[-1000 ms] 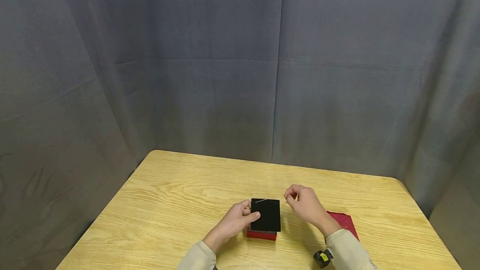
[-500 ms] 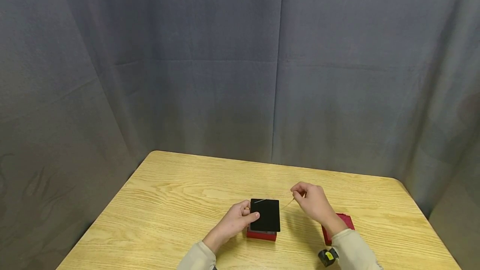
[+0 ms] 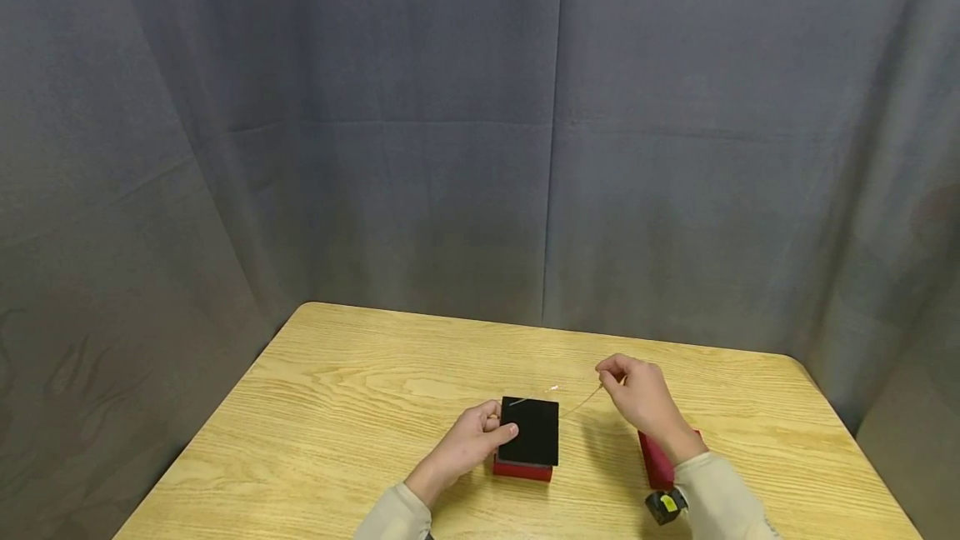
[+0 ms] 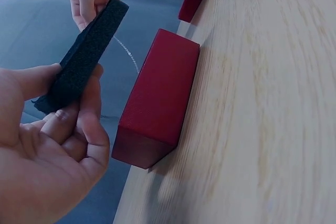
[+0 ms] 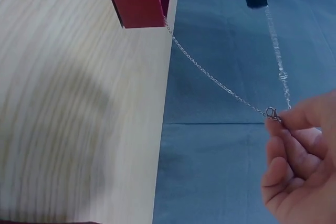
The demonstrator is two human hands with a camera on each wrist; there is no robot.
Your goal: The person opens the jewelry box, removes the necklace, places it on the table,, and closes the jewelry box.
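My left hand [image 3: 467,442] pinches a black foam jewelry-box insert [image 3: 542,433] between thumb and fingers. In the left wrist view the insert [image 4: 84,56] is tilted, raised clear of the open red box [image 4: 160,93] standing on the table. My right hand [image 3: 640,394] is off to the right, pinching a thin necklace chain [image 5: 210,78] by its end, at a small clasp [image 5: 271,112]. One strand sags from these fingertips to the rim of the red box. A second strand [image 5: 275,43] runs up to the insert's corner. The inside of the box is mostly hidden.
A second red box part [image 3: 657,458], probably the lid, lies on the wooden table [image 3: 360,407] under my right forearm. A black wrist camera [image 3: 663,506] sits on the right sleeve. Grey curtains [image 3: 420,190] hang behind the table.
My right hand has moved right and slightly away from me, drawing a longer stretch of chain from the box and insert. The left hand with the insert has stayed almost still.
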